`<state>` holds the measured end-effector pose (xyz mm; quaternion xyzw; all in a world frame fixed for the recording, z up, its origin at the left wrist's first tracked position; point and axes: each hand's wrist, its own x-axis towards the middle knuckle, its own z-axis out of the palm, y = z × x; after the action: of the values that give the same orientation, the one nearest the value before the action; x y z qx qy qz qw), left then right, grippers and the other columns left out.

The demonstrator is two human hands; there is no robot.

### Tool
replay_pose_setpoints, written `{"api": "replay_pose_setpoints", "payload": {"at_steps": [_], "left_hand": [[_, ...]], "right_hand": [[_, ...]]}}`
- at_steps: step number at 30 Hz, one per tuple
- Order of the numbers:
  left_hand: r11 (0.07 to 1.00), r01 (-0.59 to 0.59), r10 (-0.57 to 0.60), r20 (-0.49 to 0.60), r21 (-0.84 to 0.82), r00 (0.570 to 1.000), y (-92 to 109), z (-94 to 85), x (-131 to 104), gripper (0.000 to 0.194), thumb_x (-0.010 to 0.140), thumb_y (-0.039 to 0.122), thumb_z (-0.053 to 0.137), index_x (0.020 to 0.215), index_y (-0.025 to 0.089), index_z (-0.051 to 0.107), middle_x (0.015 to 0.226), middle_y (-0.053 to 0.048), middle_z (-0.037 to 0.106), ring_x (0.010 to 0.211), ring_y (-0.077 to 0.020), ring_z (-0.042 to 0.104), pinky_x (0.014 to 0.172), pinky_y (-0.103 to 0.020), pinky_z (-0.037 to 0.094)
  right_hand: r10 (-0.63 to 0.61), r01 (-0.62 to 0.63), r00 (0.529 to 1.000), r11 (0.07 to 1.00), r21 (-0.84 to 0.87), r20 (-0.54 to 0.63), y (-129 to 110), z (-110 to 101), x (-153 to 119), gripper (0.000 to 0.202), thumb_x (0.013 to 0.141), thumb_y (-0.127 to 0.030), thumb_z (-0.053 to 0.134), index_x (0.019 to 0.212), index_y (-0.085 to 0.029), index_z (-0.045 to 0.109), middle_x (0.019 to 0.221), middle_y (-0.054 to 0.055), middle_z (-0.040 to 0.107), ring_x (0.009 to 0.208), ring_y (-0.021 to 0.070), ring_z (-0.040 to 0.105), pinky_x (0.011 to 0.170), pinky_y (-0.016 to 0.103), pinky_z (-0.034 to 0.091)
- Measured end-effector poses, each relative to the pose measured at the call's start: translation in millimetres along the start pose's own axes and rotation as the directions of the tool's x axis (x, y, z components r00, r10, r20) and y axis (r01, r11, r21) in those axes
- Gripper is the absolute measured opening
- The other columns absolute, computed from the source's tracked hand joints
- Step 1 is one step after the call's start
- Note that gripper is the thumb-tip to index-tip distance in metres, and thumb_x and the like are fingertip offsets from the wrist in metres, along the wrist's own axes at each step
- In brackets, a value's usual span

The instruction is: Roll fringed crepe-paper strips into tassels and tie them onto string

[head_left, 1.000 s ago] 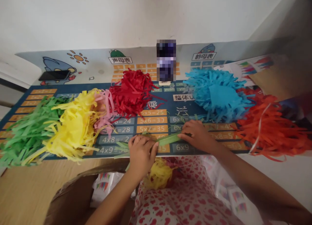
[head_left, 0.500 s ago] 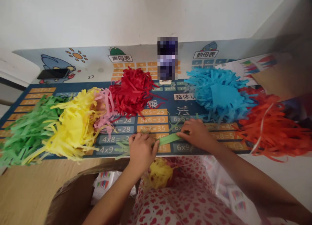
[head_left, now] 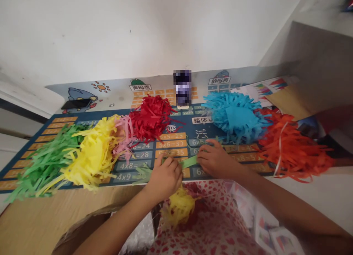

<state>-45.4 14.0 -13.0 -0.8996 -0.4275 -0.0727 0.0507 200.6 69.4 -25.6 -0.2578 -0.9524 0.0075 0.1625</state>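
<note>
A light green paper strip [head_left: 190, 161] stretches between my two hands near the table's front edge. Its left part is closed in my left hand [head_left: 166, 174], and frayed green ends [head_left: 142, 173] stick out beyond it. Bent fingers of my right hand [head_left: 213, 159] grip the strip's right end, with thin fringes showing behind them. Left of my hands lie green [head_left: 52, 155], yellow [head_left: 95, 152], pink [head_left: 124, 137] and red [head_left: 151, 117] fringed paper bundles. Blue [head_left: 238, 117] and orange-red [head_left: 295, 148] bundles lie to the right.
A printed mat covers the table [head_left: 107, 166]. At its back stand a blurred-out upright object [head_left: 182, 87] and, farther left, a dark phone [head_left: 77, 104]. A brown envelope [head_left: 289, 100] lies back right. Below are yellow fringes [head_left: 180, 207] on the lap and a cardboard box [head_left: 82, 229].
The camera view has shifted, so the table's back and wall sit lower. My hands are slightly closer together, and less of the green strip shows between them.
</note>
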Motion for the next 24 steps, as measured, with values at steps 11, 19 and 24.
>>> {"api": "replay_pose_setpoints", "payload": {"at_steps": [11,19,24], "left_hand": [[0.992,0.125,-0.121,-0.102,0.030,0.987,4.0,10.4,1.6,0.011,0.087,0.021,0.056,0.079,0.019,0.063,0.076,-0.005,0.066,0.086,-0.0239,0.059,0.101,-0.051,0.031],[0.989,0.146,-0.149,-0.161,-0.032,0.976,2.5,11.4,-6.0,0.015,0.091,0.018,0.053,0.086,0.020,0.066,0.083,-0.003,0.071,0.087,-0.0210,0.063,0.104,-0.050,0.030],[0.981,0.148,-0.168,-0.156,-0.128,0.973,-2.3,10.4,-14.8,0.016,0.093,0.018,0.055,0.098,0.024,0.069,0.094,-0.002,0.075,0.091,-0.0192,0.065,0.107,-0.049,0.027]], "right_hand": [[0.131,-0.121,0.978,0.990,0.071,-0.161,10.5,2.0,13.9,0.014,0.086,-0.018,0.058,0.074,-0.020,0.065,0.083,0.002,0.071,0.086,0.0171,0.059,0.098,0.042,0.027],[0.055,-0.066,0.994,0.990,-0.121,-0.093,-18.3,12.7,20.0,0.014,0.092,-0.016,0.054,0.085,-0.021,0.065,0.085,0.003,0.070,0.092,0.0197,0.054,0.097,0.043,0.026],[0.065,-0.082,0.987,0.990,-0.112,-0.150,-9.8,19.4,11.7,0.020,0.095,-0.017,0.053,0.083,-0.023,0.068,0.083,0.000,0.071,0.090,0.0176,0.055,0.093,0.040,0.027]]}}
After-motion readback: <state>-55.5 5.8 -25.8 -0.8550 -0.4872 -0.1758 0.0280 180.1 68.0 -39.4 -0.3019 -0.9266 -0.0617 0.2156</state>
